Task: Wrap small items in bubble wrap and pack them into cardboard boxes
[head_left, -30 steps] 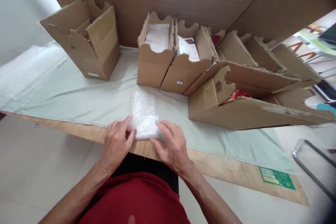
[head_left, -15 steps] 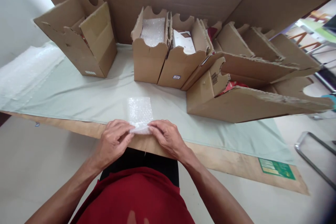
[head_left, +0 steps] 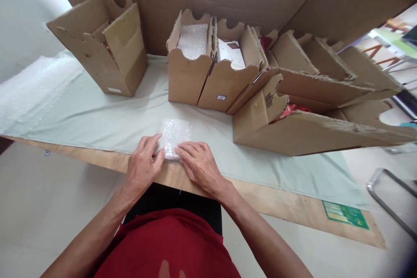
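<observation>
A small folded piece of bubble wrap (head_left: 175, 132) lies on the pale green cloth (head_left: 140, 117) near the table's front edge. My left hand (head_left: 143, 160) is at its left edge, with thumb and forefinger apart. My right hand (head_left: 199, 163) rests with its fingers stretched out over the lower right corner of the wrap. Both hands touch the wrap, and neither pinches it. Whether anything lies inside the wrap I cannot make out.
Behind the wrap stand a cardboard box holding bubble-wrap pieces (head_left: 188, 78) and a box with white packs (head_left: 224, 84). An open cardboard box (head_left: 124, 65) is at left, a long one (head_left: 293, 132) at right. Bubble-wrap sheets (head_left: 29, 91) lie far left.
The near end of the wrap, pinched by both hands before, is now folded over and lies flat. My fingers have loosened, and the right hand has spread onto the wrap.
</observation>
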Demonstrator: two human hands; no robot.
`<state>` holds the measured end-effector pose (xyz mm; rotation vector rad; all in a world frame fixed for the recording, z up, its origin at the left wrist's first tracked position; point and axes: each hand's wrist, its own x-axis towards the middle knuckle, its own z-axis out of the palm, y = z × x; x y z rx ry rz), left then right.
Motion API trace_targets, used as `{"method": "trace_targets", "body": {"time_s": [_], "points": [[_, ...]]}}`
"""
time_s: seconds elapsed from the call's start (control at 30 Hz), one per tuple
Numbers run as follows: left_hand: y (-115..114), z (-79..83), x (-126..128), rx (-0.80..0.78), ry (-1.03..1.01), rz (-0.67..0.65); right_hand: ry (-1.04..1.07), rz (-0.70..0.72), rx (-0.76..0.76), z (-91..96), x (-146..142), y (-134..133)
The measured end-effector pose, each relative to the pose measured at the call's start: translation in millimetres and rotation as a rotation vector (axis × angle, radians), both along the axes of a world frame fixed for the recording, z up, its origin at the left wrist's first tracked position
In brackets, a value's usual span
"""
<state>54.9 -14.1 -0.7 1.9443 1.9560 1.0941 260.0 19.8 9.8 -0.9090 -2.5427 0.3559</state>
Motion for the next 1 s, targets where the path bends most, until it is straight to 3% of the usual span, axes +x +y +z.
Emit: {"method": "trace_targets", "body": {"time_s": [0.17, 0.23, 0.3, 0.4, 0.5, 0.6, 0.67, 0.8, 0.9, 1.0], "points": [[-12.3, 8.0, -13.9, 0.064, 0.001, -0.296, 0.117, -0.014, -0.272, 13.9, 6.1, 13.6], [-13.8, 9.6, -17.8, 0.023, -0.041, -0.353, 0.116, -0.036, -0.394, 20.8, 10.0, 13.3], [-8.8, 8.9, -18.5, -0.051, -0.099, -0.313, 0.114, -0.103, -0.410, 24.5, 11.9, 10.4], [10.7, 4.5, -13.6, -0.130, -0.116, -0.174, 0.105, -0.218, -0.190, 23.5, 9.9, 4.6], [32.4, 0.6, -6.3, -0.115, -0.054, -0.064, -0.013, -0.176, -0.008, 17.7, 3.3, 4.3], [37.4, 2.0, -3.4, -0.056, -0.052, -0.001, -0.127, -0.128, 0.013, 10.2, -2.7, 13.9], [27.6, 5.7, -4.5, -0.012, -0.140, 0.052, -0.080, -0.169, -0.014, 6.6, -3.8, 21.7], [-5.3, 12.7, 0.1, -0.087, -0.562, 0.118, 0.257, -0.303, -0.192, 6.8, -2.6, 20.5], [-19.4, 13.4, 17.2, -0.258, -0.878, -0.040, 0.509, -0.341, -0.447, 11.2, -4.4, 0.5], [-22.5, 11.2, 34.0, -0.378, -0.981, -0.199, 0.639, -0.296, -0.660, 17.1, -2.5, -20.9]]}}
